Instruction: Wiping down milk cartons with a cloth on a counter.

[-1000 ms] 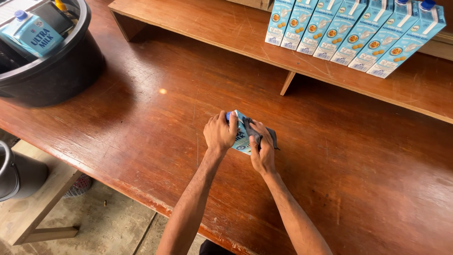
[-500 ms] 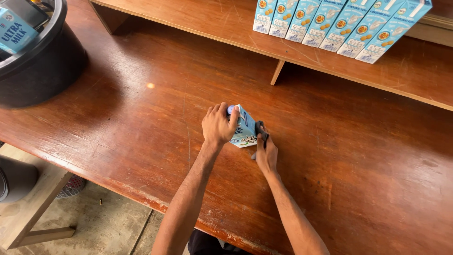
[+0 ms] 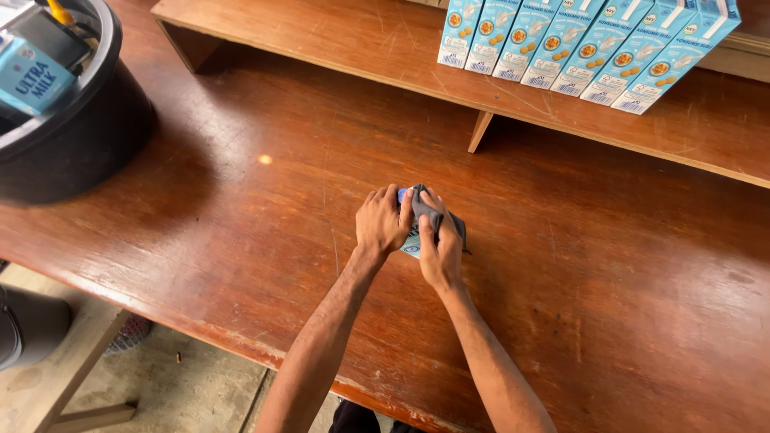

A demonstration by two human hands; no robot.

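Observation:
A small light-blue carton (image 3: 411, 240) stands on the wooden table (image 3: 241, 208), mostly hidden between my hands. My left hand (image 3: 383, 222) grips its left side. My right hand (image 3: 439, 247) presses a dark grey cloth (image 3: 437, 212) over the carton's top and right side. Both arms reach in from the bottom edge of the head view.
A black tub (image 3: 72, 120) at the far left holds another blue carton (image 3: 30, 76). A raised wooden shelf (image 3: 385, 48) at the back carries a leaning row of several blue cartons (image 3: 577, 48). The table's front edge, a bench leg and the floor (image 3: 160, 385) show at bottom left.
My right hand has brought the cloth up over the top of the carton. My left hand keeps its hold. The camera has shifted slightly.

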